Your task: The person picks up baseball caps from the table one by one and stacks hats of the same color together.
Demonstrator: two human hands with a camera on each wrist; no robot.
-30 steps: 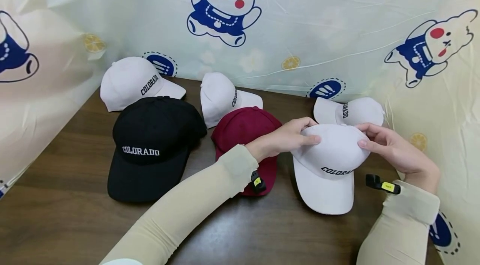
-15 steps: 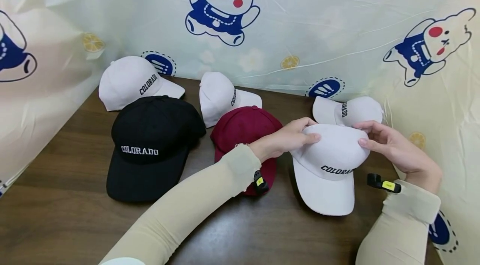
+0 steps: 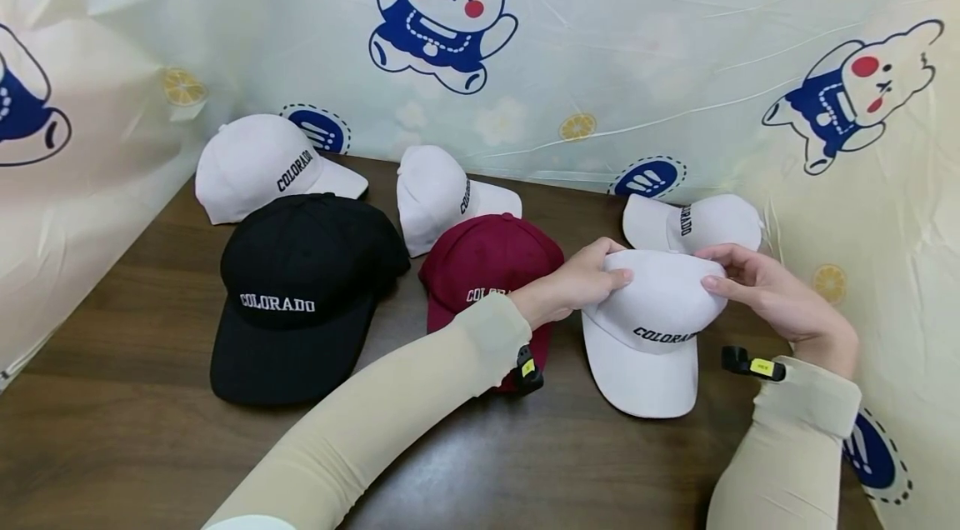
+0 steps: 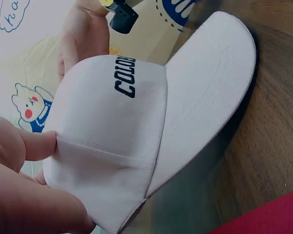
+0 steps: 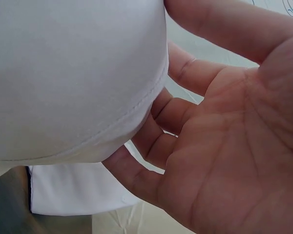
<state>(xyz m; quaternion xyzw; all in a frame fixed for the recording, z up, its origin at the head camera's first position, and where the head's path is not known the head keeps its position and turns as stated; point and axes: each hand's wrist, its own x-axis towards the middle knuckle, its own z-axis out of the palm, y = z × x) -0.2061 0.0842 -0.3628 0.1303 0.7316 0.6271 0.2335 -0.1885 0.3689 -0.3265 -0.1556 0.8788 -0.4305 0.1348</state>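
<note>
A white baseball cap [image 3: 660,297] with dark COLORADO lettering is held between both hands at the right of the table, its brim toward the viewer. On the crown's left side, the left hand [image 3: 588,276] grips the fabric, thumb on the front and fingers behind. The right hand [image 3: 776,297] pinches the opposite side with its thumb in front. From the right wrist view, that hand's fingers [image 5: 180,114] reach behind the cap, their tips hidden. The left wrist view shows the brim [image 4: 210,92] close over the wood. A maroon cap [image 3: 491,255] lies partly under the left forearm.
A black cap [image 3: 307,263] sits at the left. Behind are a white cap [image 3: 258,163] at back left, another white cap [image 3: 433,192] behind the maroon one, and a third white cap [image 3: 708,222] behind the held cap. A printed curtain [image 3: 300,30] encloses the table [image 3: 480,463].
The held white cap and the right hand have shifted slightly left, and the brim's front edge sits a little higher in view. The other caps stay in place.
</note>
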